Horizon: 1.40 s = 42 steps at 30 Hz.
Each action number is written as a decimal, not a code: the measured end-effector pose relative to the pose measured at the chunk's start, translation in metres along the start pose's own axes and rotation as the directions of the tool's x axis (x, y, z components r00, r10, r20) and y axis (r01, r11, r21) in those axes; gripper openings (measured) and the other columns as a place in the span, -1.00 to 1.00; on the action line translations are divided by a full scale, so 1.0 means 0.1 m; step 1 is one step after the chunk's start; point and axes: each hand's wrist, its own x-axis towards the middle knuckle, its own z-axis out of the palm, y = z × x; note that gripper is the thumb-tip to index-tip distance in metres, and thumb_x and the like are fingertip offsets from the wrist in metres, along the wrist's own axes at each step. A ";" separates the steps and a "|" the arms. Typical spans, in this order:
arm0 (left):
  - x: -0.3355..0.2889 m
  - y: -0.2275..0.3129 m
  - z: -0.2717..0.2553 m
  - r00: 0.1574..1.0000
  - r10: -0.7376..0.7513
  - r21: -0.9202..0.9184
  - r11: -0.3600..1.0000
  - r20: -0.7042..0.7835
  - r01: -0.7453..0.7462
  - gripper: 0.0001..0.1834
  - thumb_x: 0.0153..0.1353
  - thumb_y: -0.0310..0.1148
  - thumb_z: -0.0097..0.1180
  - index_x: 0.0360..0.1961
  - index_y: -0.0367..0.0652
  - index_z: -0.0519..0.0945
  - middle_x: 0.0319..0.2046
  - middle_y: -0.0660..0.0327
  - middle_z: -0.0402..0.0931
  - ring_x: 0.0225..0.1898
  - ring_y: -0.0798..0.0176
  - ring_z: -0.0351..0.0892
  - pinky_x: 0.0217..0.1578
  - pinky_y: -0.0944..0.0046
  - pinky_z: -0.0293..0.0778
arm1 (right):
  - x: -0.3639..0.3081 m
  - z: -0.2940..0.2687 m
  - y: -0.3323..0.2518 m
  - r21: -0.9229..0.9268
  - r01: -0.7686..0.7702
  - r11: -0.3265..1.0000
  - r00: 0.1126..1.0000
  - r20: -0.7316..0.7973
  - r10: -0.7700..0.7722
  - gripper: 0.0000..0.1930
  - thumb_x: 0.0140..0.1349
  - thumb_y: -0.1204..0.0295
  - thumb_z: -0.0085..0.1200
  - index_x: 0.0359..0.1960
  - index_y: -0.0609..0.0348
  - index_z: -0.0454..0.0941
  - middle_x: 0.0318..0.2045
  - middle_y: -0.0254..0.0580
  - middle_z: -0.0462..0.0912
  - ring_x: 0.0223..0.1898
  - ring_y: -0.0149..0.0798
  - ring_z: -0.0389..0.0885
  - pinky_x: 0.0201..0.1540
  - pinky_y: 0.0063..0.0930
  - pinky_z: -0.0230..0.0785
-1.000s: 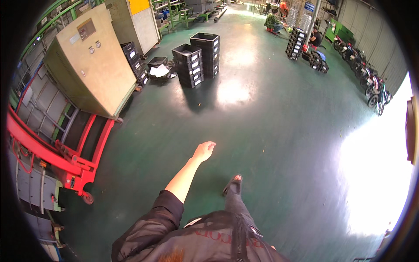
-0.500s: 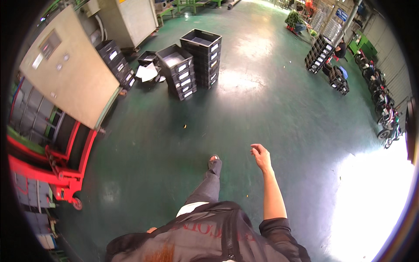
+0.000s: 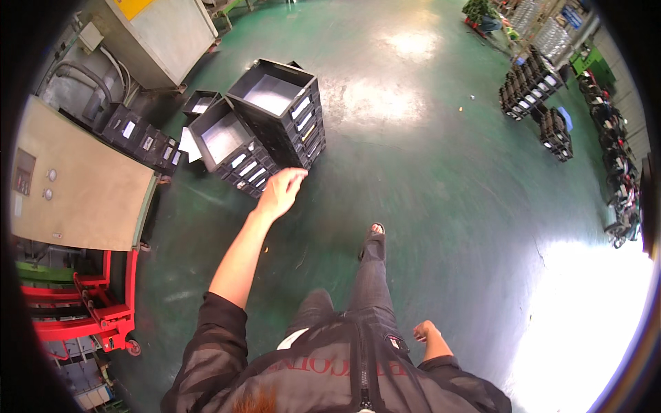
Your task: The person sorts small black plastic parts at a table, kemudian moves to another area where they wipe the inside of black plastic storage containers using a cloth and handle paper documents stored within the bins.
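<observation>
My left hand [image 3: 280,193] reaches forward at mid-height with nothing in it, its fingers loosely bent and partly apart. In the picture it overlaps the lower edge of a short stack of black crates [image 3: 224,141]; whether it touches them I cannot tell, though it seems well above the floor and apart from them. Beside that stack stands a taller stack of black crates [image 3: 275,93]. My right hand [image 3: 424,331] hangs low by my right hip, empty as far as it shows, with its fingers curled in. One foot is stepping forward on the green floor.
On the left are a beige cabinet door [image 3: 82,179] and a red wheeled frame [image 3: 103,310]. More black crates [image 3: 141,141] line the cabinet. Far right stand crate stacks [image 3: 530,86] and parked motorbikes [image 3: 613,158]. A crouching person [image 3: 482,14] is at the back.
My left hand has swung up and forward into view, while my right hand has dropped back to my hip. The crate stacks are nearer, and the other foot is forward.
</observation>
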 end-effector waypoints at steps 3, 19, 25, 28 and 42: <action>1.14 -0.56 0.28 0.969 0.167 0.189 0.973 -0.181 -0.132 -0.82 0.16 -0.49 -0.06 -0.25 -0.18 0.57 -0.32 0.07 0.54 -0.23 0.04 0.51 -0.17 0.19 0.42 | 1.12 -1.64 -0.82 -0.579 -0.022 0.815 0.968 -0.216 -0.127 -0.76 0.12 0.30 -0.01 -0.24 0.08 0.59 -0.20 -0.07 0.61 -0.18 -0.14 0.60 -0.20 -0.28 0.48; 3.04 -2.77 0.73 0.953 0.017 0.701 0.682 -0.301 0.210 -0.60 0.29 -0.07 -0.27 0.07 0.12 0.42 -0.36 -0.07 0.55 -0.20 -0.15 0.52 -0.16 0.02 0.41 | -0.67 -4.24 -8.21 -0.702 0.706 0.096 -0.496 -0.587 -0.640 -0.65 -0.05 0.18 0.23 -0.27 0.10 0.54 -0.27 -0.13 0.56 -0.17 -0.09 0.54 -0.11 -0.23 0.38; 3.05 -2.94 0.70 0.932 0.086 0.740 0.636 -0.351 0.220 -0.61 0.27 -0.02 -0.29 0.06 0.23 0.41 -0.27 0.03 0.57 -0.16 -0.09 0.54 -0.10 0.00 0.42 | -0.68 -4.26 -8.29 -0.837 0.539 0.088 -0.613 -0.462 -0.641 -0.62 -0.12 0.08 0.25 -0.46 0.16 0.58 -0.44 -0.08 0.62 -0.30 -0.08 0.61 -0.23 -0.25 0.43; 3.01 -2.97 0.70 0.936 0.071 0.732 0.645 -0.343 0.219 -0.61 0.28 -0.02 -0.28 0.06 0.24 0.41 -0.32 0.03 0.58 -0.19 -0.08 0.55 -0.11 0.00 0.43 | -0.67 -4.14 -8.31 -0.836 0.539 0.103 -0.596 -0.465 -0.655 -0.65 -0.08 0.07 0.22 -0.44 0.11 0.60 -0.48 -0.10 0.63 -0.34 -0.10 0.62 -0.25 -0.28 0.44; 3.03 -2.86 0.72 0.934 -0.019 0.707 0.648 -0.355 0.282 -0.54 0.29 0.06 -0.32 0.13 0.21 0.37 -0.25 0.01 0.57 -0.09 -0.06 0.51 -0.06 0.08 0.36 | -0.17 -4.27 -7.62 -0.443 0.863 -0.243 -0.465 -0.511 -0.723 -0.80 -0.02 0.34 0.19 -0.56 0.17 0.46 -0.57 -0.28 0.52 -0.50 -0.32 0.52 -0.39 -0.46 0.34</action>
